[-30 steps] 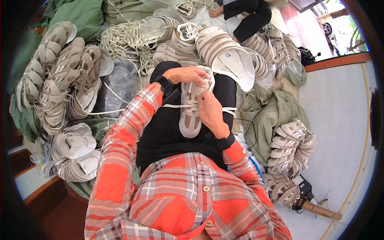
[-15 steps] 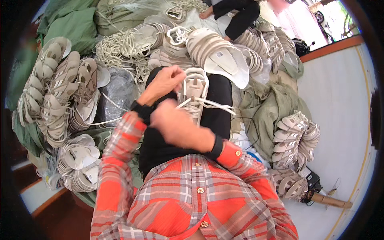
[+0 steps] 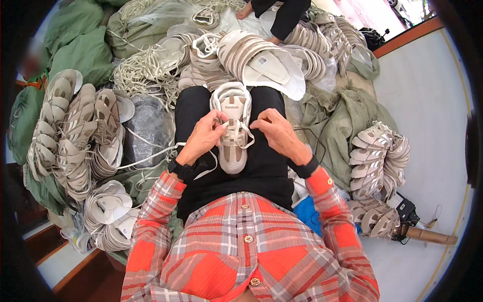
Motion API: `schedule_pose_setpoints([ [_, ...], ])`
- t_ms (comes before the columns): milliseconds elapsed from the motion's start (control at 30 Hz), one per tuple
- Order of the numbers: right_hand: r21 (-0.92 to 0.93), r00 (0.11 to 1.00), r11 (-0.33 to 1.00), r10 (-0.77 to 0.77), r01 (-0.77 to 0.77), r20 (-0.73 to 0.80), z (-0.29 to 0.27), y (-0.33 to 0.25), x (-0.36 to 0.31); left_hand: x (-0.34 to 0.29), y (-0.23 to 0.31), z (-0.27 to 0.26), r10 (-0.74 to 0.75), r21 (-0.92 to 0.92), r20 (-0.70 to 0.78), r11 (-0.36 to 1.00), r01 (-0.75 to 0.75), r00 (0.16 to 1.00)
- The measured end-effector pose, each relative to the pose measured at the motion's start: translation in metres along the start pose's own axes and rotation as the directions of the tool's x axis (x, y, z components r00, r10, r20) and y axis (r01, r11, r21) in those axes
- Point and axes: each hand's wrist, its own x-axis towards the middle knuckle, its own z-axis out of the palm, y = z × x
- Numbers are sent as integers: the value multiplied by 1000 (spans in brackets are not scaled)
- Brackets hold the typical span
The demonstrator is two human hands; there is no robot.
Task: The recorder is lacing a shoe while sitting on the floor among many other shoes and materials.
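A beige and white sneaker upper (image 3: 233, 108) rests between my thighs on black trousers, its opening away from me and its rounded toe toward me. White shoelace (image 3: 250, 140) crosses its lower eyelets and curves out on the right. My left hand (image 3: 204, 135) is closed at the left eyelet edge, fingertips pinched on the lace by the tongue. A loose lace end hangs below that hand over my thigh. On the other side, my right hand (image 3: 283, 133) is closed, thumb and forefinger pinching the curved lace beside the upper.
Stacked shoe uppers (image 3: 75, 143) lie on the left beside a plastic-wrapped bundle (image 3: 148, 126). A heap of loose laces (image 3: 143, 73) and more nested uppers (image 3: 274, 68) lie ahead. Green sacks (image 3: 83, 58) stand far left. Another person's legs (image 3: 292, 20) show at the top.
My hands, crossed over the left of the upper before, are now apart on either side of it. The right hand moved right, uncovering the toe. The lace ends no longer stick out rightward.
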Motion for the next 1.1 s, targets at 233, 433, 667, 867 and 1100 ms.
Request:
schedule_pose_setpoints([
  [233,41,964,969,-248,245,92,21,21,26,-2,-1,1,-26,-56,-11,998,25,1000],
  [433,457,986,889,-70,-6,149,14,22,21,-9,-4,-21,264,424,-79,881,-207,961],
  [667,252,974,957,92,-144,207,20,19,21,-73,-3,-160,259,831,-391,512,217,883],
  [867,-172,980,966,196,-195,-11,26,-13,48,-113,-31,-219,392,827,-422,536,170,817],
  [1100,136,963,986,61,-99,262,61,-9,74,-222,-78,-325,394,855,-493,385,348,776],
])
